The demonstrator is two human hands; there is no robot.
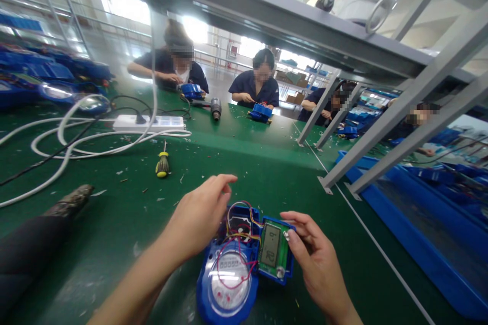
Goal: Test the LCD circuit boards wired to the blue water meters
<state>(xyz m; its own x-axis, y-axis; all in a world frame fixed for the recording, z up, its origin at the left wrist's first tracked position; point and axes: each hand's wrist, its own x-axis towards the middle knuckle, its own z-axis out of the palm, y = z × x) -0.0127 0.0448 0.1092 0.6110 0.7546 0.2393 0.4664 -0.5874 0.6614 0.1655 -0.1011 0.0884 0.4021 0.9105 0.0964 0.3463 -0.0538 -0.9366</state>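
A blue water meter point(206, 284) with a round clear dial lies on the green bench in front of me. Its upper compartment point(241, 224) is uncovered, with red, yellow and white wires looping out. These wires run to a green circuit board with an LCD screen point(271, 243), seated in a blue frame at the meter's right. My right hand point(318, 259) grips that frame's right edge, thumb on the front near a clear round piece. Above the meter's upper left edge is my left hand point(204, 213), fingers loosely bent and pointing right; its thumb is hidden and nothing shows in it.
A yellow-black screwdriver point(162, 165) lies beyond my left arm, near a white power strip point(148, 122) and coiled cables. A heat gun point(215, 109) lies farther back. Blue trays point(381, 208) and grey shelf legs point(381, 131) stand right. Co-workers point(256, 83) sit across the bench.
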